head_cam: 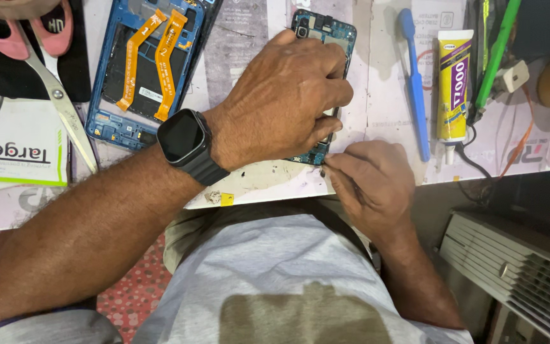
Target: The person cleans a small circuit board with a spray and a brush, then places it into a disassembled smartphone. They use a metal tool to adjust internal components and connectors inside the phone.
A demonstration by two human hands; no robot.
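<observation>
Location: a phone repair workshop. Indicators on the desk (256,185): an opened blue phone frame (144,70) with orange ribbon cables, a second bare phone board (326,28), a glue tube (453,86), a blue brush (415,79), scissors (52,83), and loose wires (517,146).

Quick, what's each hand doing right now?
Left hand: closed over the opened blue phone, pressing it on the table.
Right hand: fingers pinched at the phone's lower edge; whatever they hold is too small to tell.
</observation>
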